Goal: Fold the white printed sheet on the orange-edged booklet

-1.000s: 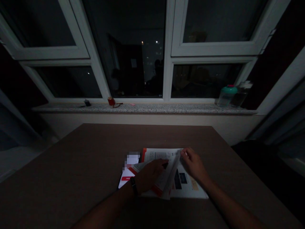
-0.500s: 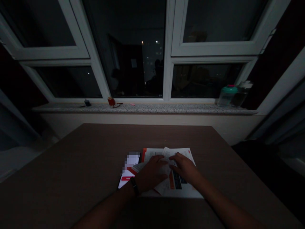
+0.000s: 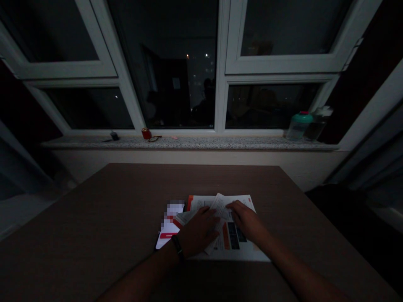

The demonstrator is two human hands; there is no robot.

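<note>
A folded printed paper [image 3: 218, 204] lies aslant on a larger white printed sheet [image 3: 248, 251] with orange bands and dark pictures. Over the folded paper rests my left hand [image 3: 201, 230], its fingers spread flat and a dark band round the wrist; it hides the middle of the paper. My right hand [image 3: 247, 220] is at the paper's right edge, with its fingers drawn together and the tips on that edge. Dim light blurs the exact hold. Left of the sheet, a phone [image 3: 171, 228] with a lit screen lies partly beside the paper's orange-edged corner.
The brown table [image 3: 132, 197] reaches toward a granite windowsill [image 3: 201, 143]. On the sill are a red jar [image 3: 146, 134], a small dark bottle [image 3: 114, 136], a clear bottle with a teal lid [image 3: 298, 126] and another clear bottle [image 3: 317, 123]. Dark windows stand behind.
My right hand has shifted slightly right, and its fingers have drawn together at the paper's edge. More of the folded paper's print shows between the hands. My left hand stays nearly in place.
</note>
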